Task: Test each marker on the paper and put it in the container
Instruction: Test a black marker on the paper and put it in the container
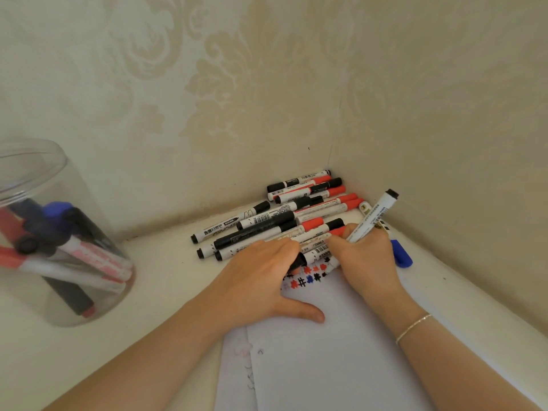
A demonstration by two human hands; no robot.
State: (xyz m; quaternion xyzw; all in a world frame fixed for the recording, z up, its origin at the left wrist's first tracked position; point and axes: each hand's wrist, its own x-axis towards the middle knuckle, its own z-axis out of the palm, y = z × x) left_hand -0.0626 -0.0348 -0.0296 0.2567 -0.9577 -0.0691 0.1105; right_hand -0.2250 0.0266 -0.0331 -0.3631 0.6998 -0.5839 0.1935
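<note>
left hand [261,280]: palm down on the paper's top edge, thumb spread out to the side on the sheet, fingers reaching into the near side of the marker pile; fingertips curl onto a black-capped marker [299,260] there, looks like a grip but partly hidden
right hand [366,256]: grasping a white marker with black end [374,217], barrel slanting up and to the right out of the fingers, black end uppermost; thumb and fingers also touching the pile's near-right markers
bracelet [413,327]: thin silver chain on the right wrist
marker pile [296,215]: loose heap of whiteboard markers, black and red caps, lying roughly parallel in the corner against the walls, on the tabletop just beyond the paper
paper [326,351]: white sheet(s) flat on the tabletop under both forearms; a second sheet edge shows at lower left with faint marks
test marks [305,278]: small red, black and blue scribbles in rows near the paper's top edge, between the two hands
blue cap [401,253]: lying on the tabletop just right of the right hand
container [56,232]: clear plastic cylinder, upright, far left, well apart from the pile; holds several markers, red, black and blue, leaning crosswise inside
tabletop [166,292]: off-white surface
walls [267,84]: cream patterned wallpaper, meeting in a corner behind the pile
</note>
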